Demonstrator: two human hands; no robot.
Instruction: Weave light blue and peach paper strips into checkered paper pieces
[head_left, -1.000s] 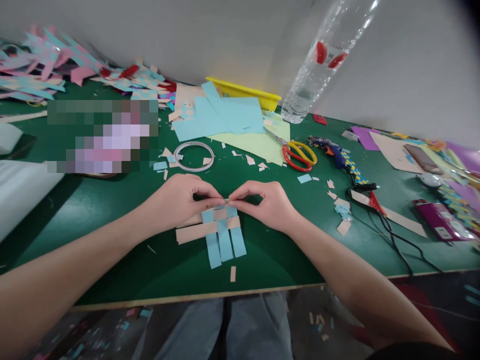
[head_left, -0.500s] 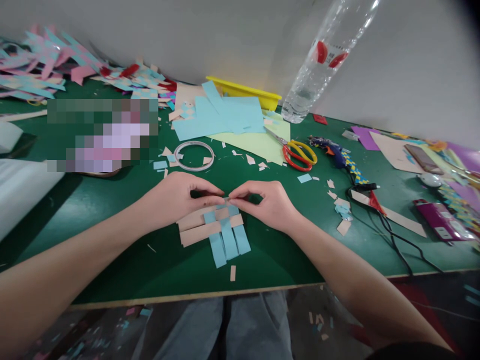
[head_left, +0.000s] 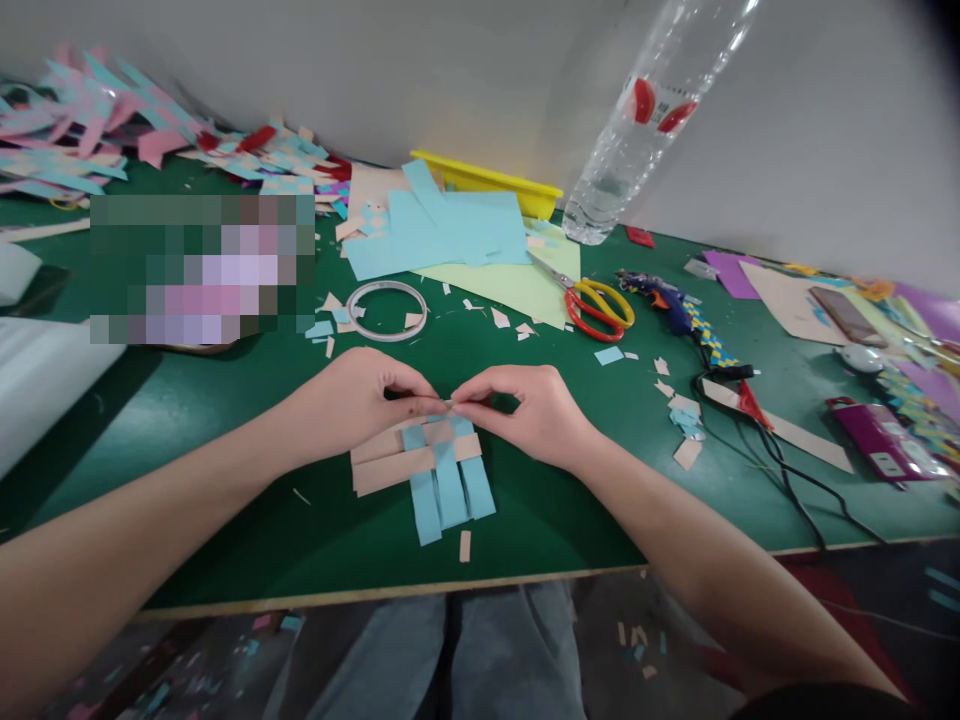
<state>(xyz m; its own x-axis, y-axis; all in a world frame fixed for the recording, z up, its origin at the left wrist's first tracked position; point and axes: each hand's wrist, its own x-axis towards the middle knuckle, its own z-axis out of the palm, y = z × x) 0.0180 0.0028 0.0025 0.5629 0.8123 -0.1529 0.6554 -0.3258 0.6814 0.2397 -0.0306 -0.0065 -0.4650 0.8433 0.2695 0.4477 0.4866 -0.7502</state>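
Blue and beige paper strips [head_left: 451, 480] are woven together in front of me, the blue ends pointing toward me and the beige ends to the left. My left hand [head_left: 375, 395] pinches the far edge of this weave between thumb and fingers. Close beside it, fingertips nearly touching, my right hand [head_left: 521, 405] pinches the same edge. What exactly lies between the fingertips is too small to make out. A small beige paper scrap [head_left: 465, 546] lies just below the blue ends.
Beyond my hands lie a roll of tape [head_left: 351, 312] and red-yellow scissors [head_left: 600, 308]. Blue paper sheets [head_left: 457, 230] rest before a yellow tray [head_left: 502, 187]. A plastic bottle [head_left: 630, 140] stands at the back. Black cables [head_left: 780, 475] lie to the right.
Both hands and the woven strips have shifted slightly left and toward me. The fingertips of the two hands have come closer together, still pinching the far edge.
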